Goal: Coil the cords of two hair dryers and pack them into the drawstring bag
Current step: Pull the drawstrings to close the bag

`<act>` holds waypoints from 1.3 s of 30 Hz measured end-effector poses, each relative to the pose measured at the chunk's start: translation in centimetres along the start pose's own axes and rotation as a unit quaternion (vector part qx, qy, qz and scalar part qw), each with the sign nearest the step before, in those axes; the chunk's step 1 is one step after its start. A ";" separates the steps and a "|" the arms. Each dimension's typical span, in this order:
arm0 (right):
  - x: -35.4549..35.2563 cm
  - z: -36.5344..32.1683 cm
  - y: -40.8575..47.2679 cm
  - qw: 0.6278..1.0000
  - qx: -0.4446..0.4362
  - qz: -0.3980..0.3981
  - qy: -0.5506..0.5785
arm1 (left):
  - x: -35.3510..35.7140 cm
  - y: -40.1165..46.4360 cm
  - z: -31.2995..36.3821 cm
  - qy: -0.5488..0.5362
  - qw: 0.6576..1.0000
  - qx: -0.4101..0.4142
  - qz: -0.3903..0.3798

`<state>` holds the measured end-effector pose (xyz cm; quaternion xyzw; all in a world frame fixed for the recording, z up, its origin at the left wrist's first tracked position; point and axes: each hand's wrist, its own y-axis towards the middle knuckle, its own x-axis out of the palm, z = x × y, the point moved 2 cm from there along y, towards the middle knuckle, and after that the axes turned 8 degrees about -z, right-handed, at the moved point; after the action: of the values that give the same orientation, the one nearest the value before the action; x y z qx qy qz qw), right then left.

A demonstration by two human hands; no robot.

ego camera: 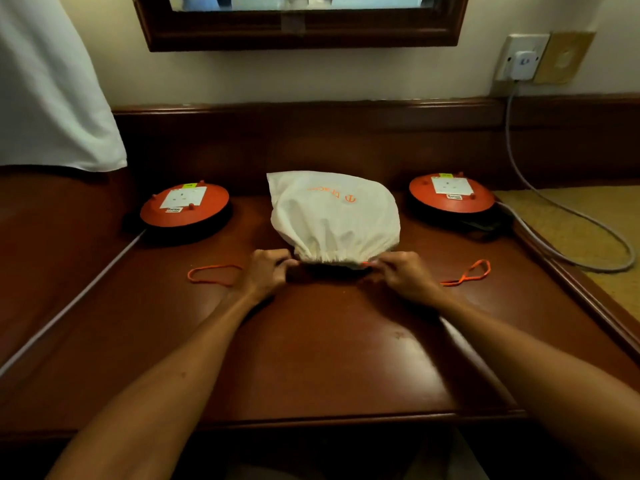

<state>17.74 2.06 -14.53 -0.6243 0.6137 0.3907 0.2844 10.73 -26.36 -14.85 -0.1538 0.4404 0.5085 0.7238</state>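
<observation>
A white drawstring bag [332,216] with orange print lies bulging in the middle of the dark wooden desk [329,358], its gathered mouth toward me. My left hand [266,275] pinches the left end of the mouth, and my right hand [401,275] pinches the right end. Orange drawstring loops trail outward on the desk, one to the left [211,275] and one to the right [467,275]. The hair dryers are hidden from view.
Two round red extension reels with white sockets sit beside the bag, one left [185,209], one right [452,194]. A grey cable [568,220] runs from the right reel to a wall plug [523,62]. White cloth [52,98] hangs at the left. The desk's right edge borders carpet.
</observation>
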 end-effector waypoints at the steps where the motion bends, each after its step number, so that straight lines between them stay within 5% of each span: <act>1: -1.7 1.1 0.1 1.000 -0.010 0.007 0.015 | -1.0 -0.1 -1.1 0.012 1.000 -0.012 0.017; 8: -4.1 4.4 2.4 0.981 0.090 -0.002 -0.174 | -0.5 3.0 -1.7 0.011 0.995 -0.096 0.022; 10: -4.0 4.1 2.7 0.959 0.151 0.066 -0.230 | -1.2 4.0 -2.3 -0.064 0.993 -0.096 0.040; 13: -3.1 2.3 3.5 0.948 0.244 0.203 0.006 | -2.5 6.0 -2.3 -0.129 0.978 -0.111 0.122; 15: -1.0 0.1 5.4 0.925 0.269 0.172 0.208 | -2.9 7.5 -1.9 -0.164 0.965 -0.136 0.154; 17: 1.2 -2.3 7.0 0.925 0.256 0.117 0.253 | -3.1 9.2 -2.0 -0.206 0.951 -0.161 0.166; 20: 3.1 -4.0 8.2 0.965 0.207 0.065 0.144 | -3.8 11.5 -2.7 -0.248 0.936 -0.177 0.177; 26: 1.2 -0.3 10.1 0.992 0.037 -0.056 0.109 | -6.6 13.3 -6.2 -0.227 0.930 -0.175 0.232; 31: -0.7 1.4 15.9 0.982 -0.068 -0.165 0.059 | -6.6 15.1 -7.0 -0.141 0.970 -0.182 0.077; 35: 0.3 0.3 19.8 0.992 0.101 -0.006 -0.069 | -6.5 16.0 -6.5 -0.090 0.979 -0.176 -0.042; 39: 0.8 -0.4 23.1 0.980 0.161 -0.008 -0.118 | -6.6 17.4 -6.4 -0.104 0.969 -0.189 -0.121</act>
<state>-5.11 -0.63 -12.11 -0.5245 0.6259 0.3558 0.4545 -8.16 -27.04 -9.28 -0.2858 0.2367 0.5042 0.7798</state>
